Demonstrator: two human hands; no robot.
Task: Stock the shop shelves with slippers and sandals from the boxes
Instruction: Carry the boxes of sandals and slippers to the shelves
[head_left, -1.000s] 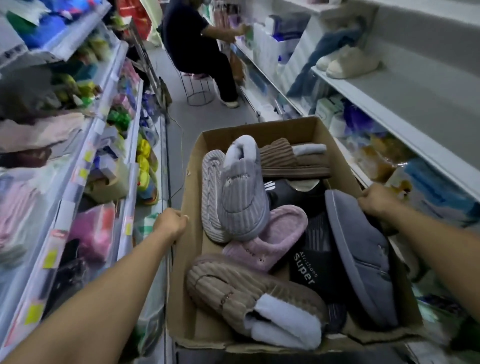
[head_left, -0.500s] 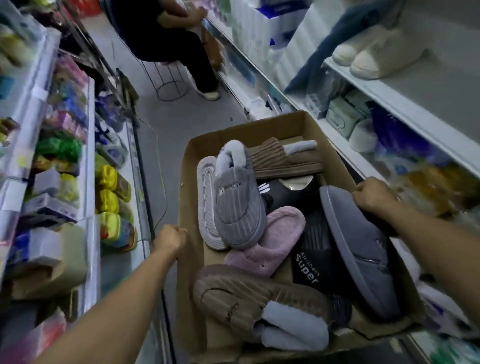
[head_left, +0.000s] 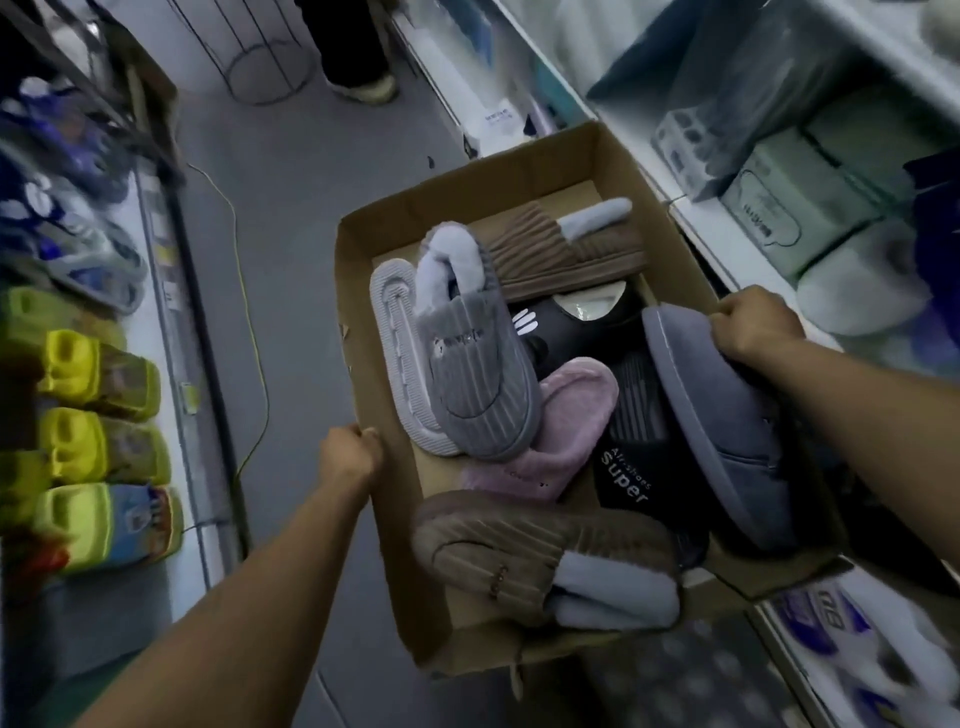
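**Slippers box, view now tipped down at the aisle floor**

Slippers fill the cardboard box (head_left: 363, 332) in the middle of the frame, held up off the floor between both hands. Left hand (head_left: 349, 457) has its fingers curled over the box's left wall; right hand (head_left: 753, 325) is curled over the right rim, right by the heel of a blue-grey slipper (head_left: 727, 441) leaning on that side. Same grips as half a second back, but the view has dropped a lot: the seated person at the top is now just a shoe (head_left: 366, 88) and the wire stool base (head_left: 270, 67), and the cream slippers on the right shelf have slid out of frame.

Inside the box: grey corduroy slipper (head_left: 467, 364), pink fuzzy one (head_left: 561, 431), two brown ribbed ones (head_left: 519, 551), and a black "Super" slide (head_left: 623, 478).

Grey floor (head_left: 280, 218) with a yellow cable (head_left: 254, 322) running along it. Yellow packs (head_left: 98, 457) sit on the lower-left shelf, white shelving (head_left: 717, 228) with boxed goods on the right.
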